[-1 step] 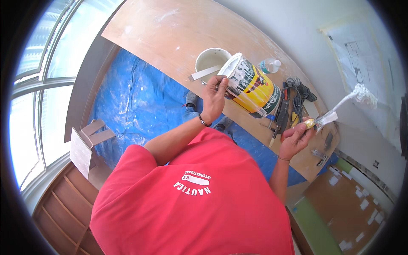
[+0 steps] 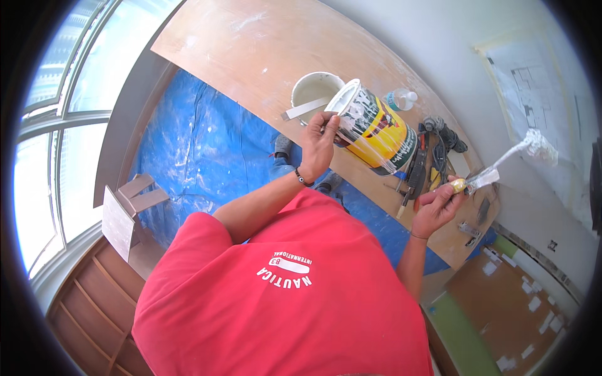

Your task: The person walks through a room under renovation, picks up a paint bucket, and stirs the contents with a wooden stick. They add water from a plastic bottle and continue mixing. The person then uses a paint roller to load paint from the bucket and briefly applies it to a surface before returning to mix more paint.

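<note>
The paint-streaked, yellow-and-dark-green cylindrical bucket tilts over the pale wooden tabletop, its rim pinched in my left hand; my right hand is closed around a yellow-handled, white-smeared tool. Hardly anything has shifted, both grips unchanged, so I judge the work no further along.

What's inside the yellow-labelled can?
The can, gripped at its rim by the left hand, shows a white inner surface at the mouth; its tilted side hides everything deeper.
</note>
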`<state>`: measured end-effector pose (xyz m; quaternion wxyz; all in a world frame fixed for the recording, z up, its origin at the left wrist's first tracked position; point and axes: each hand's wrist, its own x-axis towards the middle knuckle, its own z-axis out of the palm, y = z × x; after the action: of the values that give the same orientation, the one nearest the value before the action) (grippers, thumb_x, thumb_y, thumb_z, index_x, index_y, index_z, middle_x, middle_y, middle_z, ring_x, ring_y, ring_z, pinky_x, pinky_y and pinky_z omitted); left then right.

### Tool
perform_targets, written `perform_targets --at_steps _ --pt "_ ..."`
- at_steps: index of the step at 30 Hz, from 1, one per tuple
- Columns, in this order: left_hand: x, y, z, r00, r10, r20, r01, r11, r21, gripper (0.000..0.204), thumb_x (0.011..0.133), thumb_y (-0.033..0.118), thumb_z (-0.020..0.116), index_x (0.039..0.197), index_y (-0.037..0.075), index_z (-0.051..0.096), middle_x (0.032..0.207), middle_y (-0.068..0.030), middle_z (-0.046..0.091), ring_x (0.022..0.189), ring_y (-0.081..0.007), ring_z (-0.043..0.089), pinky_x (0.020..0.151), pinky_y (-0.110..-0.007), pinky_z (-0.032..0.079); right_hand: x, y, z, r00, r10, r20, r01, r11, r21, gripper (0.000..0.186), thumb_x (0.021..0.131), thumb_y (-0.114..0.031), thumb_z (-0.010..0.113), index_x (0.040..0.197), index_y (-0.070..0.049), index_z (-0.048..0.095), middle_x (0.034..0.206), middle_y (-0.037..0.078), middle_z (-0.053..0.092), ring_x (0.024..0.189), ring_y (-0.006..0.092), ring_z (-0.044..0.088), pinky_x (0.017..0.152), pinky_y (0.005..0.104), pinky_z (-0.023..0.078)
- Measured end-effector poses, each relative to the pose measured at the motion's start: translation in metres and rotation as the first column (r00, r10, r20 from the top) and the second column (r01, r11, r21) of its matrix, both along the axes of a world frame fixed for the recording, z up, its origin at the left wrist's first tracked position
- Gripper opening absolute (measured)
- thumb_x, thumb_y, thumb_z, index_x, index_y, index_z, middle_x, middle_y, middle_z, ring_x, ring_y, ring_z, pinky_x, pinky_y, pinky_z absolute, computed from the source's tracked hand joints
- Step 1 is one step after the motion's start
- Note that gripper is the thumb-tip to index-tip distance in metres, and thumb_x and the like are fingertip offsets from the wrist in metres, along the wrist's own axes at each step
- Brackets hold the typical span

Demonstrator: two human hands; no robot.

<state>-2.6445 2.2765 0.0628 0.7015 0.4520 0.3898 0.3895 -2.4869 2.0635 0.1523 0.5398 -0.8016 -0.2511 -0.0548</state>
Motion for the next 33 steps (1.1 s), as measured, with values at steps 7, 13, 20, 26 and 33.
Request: perform_targets --at_steps 7,13,20,26,33 --pt "0.001 0.03 -0.014 0.992 -0.007 0.129 0.024 0.992 -0.125 0.019 0.11 0.018 0.063 0.111 0.0 0.068 0.092 0.0012 0.068 0.083 -0.0049 0.057 0.073 -0.026 0.051 -0.017 0.039 0.012 0.99 -0.069 -0.125 0.069 0.998 -0.004 0.045 0.116 -0.031 0.048 0.136 0.008 0.055 0.117 0.01 0.055 0.075 0.0064 0.051 0.086 0.0256 0.049" --pt "0.0 0.027 -0.017 0.988 -0.034 0.15 0.071 0.965 -0.252 0.019 0.11 0.018 0.063 0.111 0.0 0.068 0.091 0.0027 0.065 0.082 -0.0054 0.055 0.074 -0.026 0.049 -0.025 0.056 0.015 0.995 -0.091 0.033 0.094 0.992 -0.087 0.043 0.117 -0.028 0.046 0.136 0.009 0.054 0.11 0.01 0.058 0.103 0.0159 0.056 0.106 0.036 0.044" --pt "0.002 0.015 -0.03 0.986 -0.026 0.165 0.069 0.963 -0.261 0.02 0.111 0.019 0.061 0.114 0.0 0.065 0.095 0.0026 0.064 0.086 -0.0056 0.052 0.077 -0.025 0.046 -0.029 0.049 0.012 0.994 -0.113 -0.004 0.112 0.992 -0.048 0.042 0.117 -0.029 0.044 0.137 0.008 0.052 0.095 0.007 0.061 0.102 0.0147 0.051 0.115 0.0392 0.041" --pt "0.002 0.011 -0.035 0.981 0.03 0.192 0.03 0.953 -0.3 0.021 0.113 0.019 0.058 0.114 -0.001 0.064 0.096 0.0024 0.064 0.087 -0.0057 0.053 0.078 -0.025 0.046 -0.029 0.047 0.015 0.989 -0.144 0.014 0.145 0.98 -0.134 0.041 0.118 -0.028 0.041 0.133 0.008 0.052 0.061 0.001 0.043 0.088 0.011 0.049 0.12 0.0413 0.036" --pt "-0.003 0.018 -0.042 0.961 0.052 0.271 0.062 0.917 -0.395 0.021 0.113 0.02 0.057 0.116 0.0 0.064 0.096 0.0029 0.064 0.086 -0.0052 0.054 0.079 -0.024 0.047 -0.041 0.062 0.023 0.985 -0.17 0.041 0.174 0.978 -0.118 0.042 0.117 -0.028 0.041 0.133 0.01 0.051 0.058 -0.001 0.036 0.084 0.0109 0.048 0.124 0.0434 0.032"
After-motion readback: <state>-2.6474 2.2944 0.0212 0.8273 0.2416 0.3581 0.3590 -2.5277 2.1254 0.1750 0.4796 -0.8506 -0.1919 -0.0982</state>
